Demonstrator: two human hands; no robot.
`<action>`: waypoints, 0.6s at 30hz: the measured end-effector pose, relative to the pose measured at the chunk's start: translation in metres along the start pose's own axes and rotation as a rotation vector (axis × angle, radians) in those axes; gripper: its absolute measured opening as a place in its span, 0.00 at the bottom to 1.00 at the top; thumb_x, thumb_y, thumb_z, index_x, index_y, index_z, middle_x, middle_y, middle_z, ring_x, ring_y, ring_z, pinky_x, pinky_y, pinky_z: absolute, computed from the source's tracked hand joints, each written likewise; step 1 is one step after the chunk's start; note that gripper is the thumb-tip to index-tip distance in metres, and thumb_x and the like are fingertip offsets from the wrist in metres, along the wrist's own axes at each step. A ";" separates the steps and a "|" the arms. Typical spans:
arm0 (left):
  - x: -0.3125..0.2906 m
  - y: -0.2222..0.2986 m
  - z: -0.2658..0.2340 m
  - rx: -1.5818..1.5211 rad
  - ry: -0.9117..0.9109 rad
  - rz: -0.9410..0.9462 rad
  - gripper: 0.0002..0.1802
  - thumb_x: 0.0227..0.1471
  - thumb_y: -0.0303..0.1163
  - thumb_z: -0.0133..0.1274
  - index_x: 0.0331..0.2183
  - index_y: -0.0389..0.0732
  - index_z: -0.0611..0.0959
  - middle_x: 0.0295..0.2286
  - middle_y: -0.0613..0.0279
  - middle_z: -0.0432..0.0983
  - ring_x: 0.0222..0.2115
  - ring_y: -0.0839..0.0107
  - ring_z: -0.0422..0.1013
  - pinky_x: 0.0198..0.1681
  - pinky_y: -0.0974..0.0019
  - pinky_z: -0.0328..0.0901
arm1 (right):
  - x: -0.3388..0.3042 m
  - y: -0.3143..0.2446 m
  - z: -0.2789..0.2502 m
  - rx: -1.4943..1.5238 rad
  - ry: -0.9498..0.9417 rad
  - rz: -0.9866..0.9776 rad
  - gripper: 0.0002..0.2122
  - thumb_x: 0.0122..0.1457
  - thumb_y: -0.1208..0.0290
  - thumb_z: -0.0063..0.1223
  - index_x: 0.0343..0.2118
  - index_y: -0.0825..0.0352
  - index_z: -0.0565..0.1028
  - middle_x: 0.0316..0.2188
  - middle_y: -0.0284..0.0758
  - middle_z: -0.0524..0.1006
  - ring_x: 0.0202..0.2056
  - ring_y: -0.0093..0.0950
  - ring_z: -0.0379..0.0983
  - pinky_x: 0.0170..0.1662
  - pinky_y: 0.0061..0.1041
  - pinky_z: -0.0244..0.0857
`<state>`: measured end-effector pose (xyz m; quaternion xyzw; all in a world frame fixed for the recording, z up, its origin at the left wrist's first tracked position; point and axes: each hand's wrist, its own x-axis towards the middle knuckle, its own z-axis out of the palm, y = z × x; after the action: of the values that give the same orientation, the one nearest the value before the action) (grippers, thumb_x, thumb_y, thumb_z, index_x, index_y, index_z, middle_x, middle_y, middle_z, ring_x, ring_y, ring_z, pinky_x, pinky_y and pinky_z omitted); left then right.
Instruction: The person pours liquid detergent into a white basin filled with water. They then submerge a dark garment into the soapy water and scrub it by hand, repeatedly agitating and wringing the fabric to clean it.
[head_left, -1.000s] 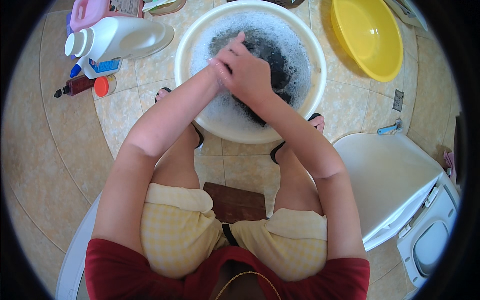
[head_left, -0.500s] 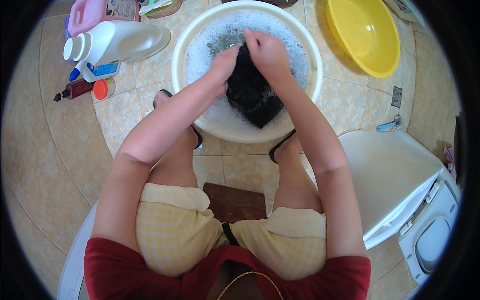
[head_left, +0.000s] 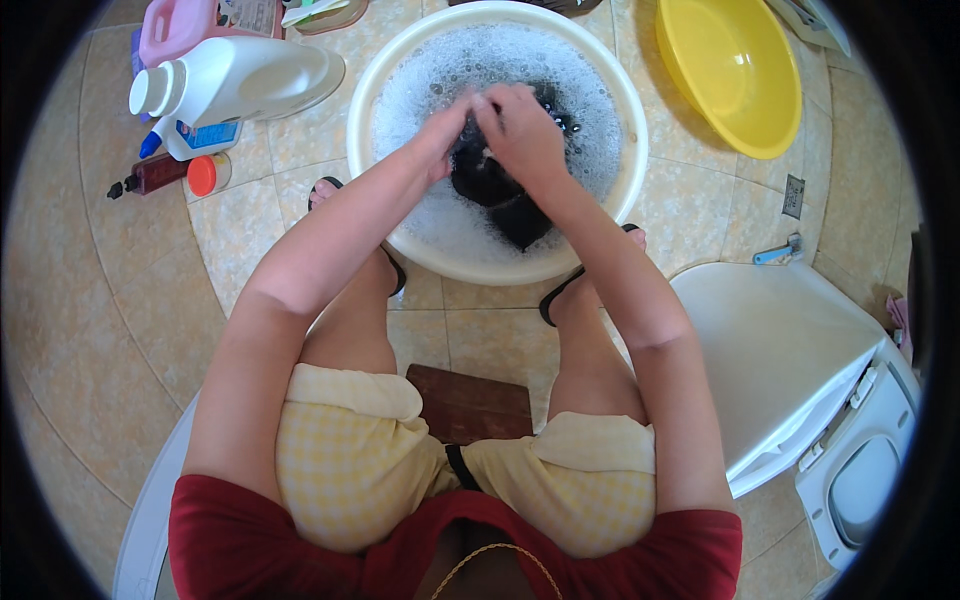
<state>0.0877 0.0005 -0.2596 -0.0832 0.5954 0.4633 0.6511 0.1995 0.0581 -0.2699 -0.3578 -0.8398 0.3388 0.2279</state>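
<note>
1. Looks straight down past a dark red shirt [head_left: 265, 535] and yellow-checked shorts [head_left: 340, 455] to a round cream-white basin [head_left: 633, 140] on a tiled floor [head_left: 690, 200], just beyond two feet in black sandals [head_left: 548, 303].
2. Inside the basin: white suds [head_left: 590, 95] all around, with a soaked black cloth [head_left: 487, 182] bunched near the middle, lower end pointing toward the feet.
3. Grasps the cloth's upper left side in the left hand [head_left: 445, 132], with fingers closed on the fabric.
4. Curls the right hand [head_left: 525, 135] over the cloth's upper part, close against the left hand; cannot tell that grip as clenched or loose, with slight blur and partly hidden fingers.
5. To the left, on the floor: a pink jug [head_left: 185, 30], a large white bottle [head_left: 245, 75], a smaller blue-labelled bottle [head_left: 205, 138], a dark red bottle [head_left: 160, 173] and a small red-lidded jar [head_left: 203, 176].
6. To the right: a yellow basin [head_left: 735, 80], well apart from the hands; lower down, a blue-handled tool [head_left: 775, 255].
7. Between the legs: a reddish-brown board [head_left: 470, 403].
</note>
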 end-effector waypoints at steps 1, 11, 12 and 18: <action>-0.006 0.004 0.003 -0.013 -0.040 -0.041 0.18 0.58 0.43 0.40 0.47 0.45 0.71 0.41 0.60 0.72 0.37 0.68 0.71 0.43 0.64 0.66 | 0.002 -0.024 -0.010 -0.012 -0.054 0.026 0.09 0.55 0.62 0.50 0.30 0.62 0.74 0.29 0.36 0.73 0.29 0.39 0.71 0.31 0.33 0.66; 0.010 -0.002 -0.005 -0.192 -0.382 0.033 0.20 0.58 0.46 0.40 0.47 0.45 0.72 0.41 0.60 0.73 0.39 0.69 0.71 0.42 0.66 0.67 | 0.009 -0.072 -0.014 -0.103 -0.076 -0.223 0.09 0.52 0.61 0.53 0.22 0.60 0.74 0.25 0.31 0.73 0.21 0.33 0.72 0.22 0.26 0.65; 0.001 0.002 0.002 -0.133 -0.285 0.028 0.20 0.58 0.46 0.40 0.47 0.45 0.72 0.41 0.60 0.73 0.39 0.69 0.71 0.42 0.66 0.67 | 0.011 -0.068 -0.012 -0.108 -0.070 -0.190 0.09 0.52 0.61 0.53 0.23 0.60 0.75 0.25 0.31 0.73 0.22 0.33 0.72 0.22 0.27 0.65; -0.028 0.009 0.011 -0.052 -0.064 0.052 0.21 0.58 0.47 0.40 0.46 0.44 0.72 0.39 0.61 0.74 0.38 0.71 0.72 0.38 0.68 0.68 | 0.029 -0.029 -0.014 -0.051 0.062 -0.094 0.12 0.55 0.58 0.48 0.23 0.60 0.75 0.21 0.34 0.72 0.24 0.36 0.72 0.25 0.33 0.66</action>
<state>0.0931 -0.0011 -0.2280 -0.0698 0.5642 0.4975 0.6552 0.1764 0.0710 -0.2350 -0.3339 -0.8567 0.2948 0.2602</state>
